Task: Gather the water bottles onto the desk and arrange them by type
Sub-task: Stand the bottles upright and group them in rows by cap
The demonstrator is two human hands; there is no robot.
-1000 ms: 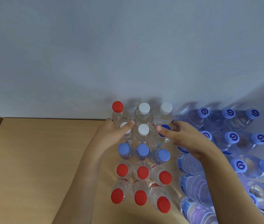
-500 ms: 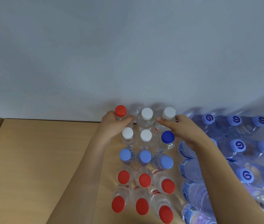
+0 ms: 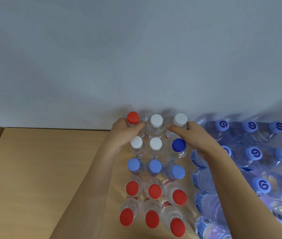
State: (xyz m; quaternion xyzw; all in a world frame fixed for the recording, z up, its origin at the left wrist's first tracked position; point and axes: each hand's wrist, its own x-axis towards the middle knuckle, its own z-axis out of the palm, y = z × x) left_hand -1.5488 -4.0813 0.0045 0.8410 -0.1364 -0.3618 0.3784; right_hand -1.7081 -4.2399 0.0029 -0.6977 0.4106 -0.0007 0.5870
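Observation:
Small clear bottles stand in rows of three on the wooden desk point(image 3: 42, 169). In the back row, a red-capped bottle point(image 3: 133, 117) stands at the left, gripped by my left hand point(image 3: 124, 133). A white-capped bottle point(image 3: 156, 120) stands in the middle. My right hand point(image 3: 195, 140) holds the white-capped bottle point(image 3: 180, 119) on the right. In front stand two white-capped bottles point(image 3: 155, 143) and a dark-blue-capped bottle point(image 3: 178, 145), then light-blue-capped bottles point(image 3: 155, 166), then two rows of red-capped bottles point(image 3: 154, 191).
A block of larger blue-tinted bottles with spiral-marked caps point(image 3: 255, 153) fills the right side, under and beyond my right forearm. A pale wall point(image 3: 136, 57) rises directly behind the back row. The desk's left half is bare wood.
Both hands moved from the second row back to the rear row. The left closed on the red-capped bottle, the right on the right white-capped one. The dark-blue cap is now uncovered.

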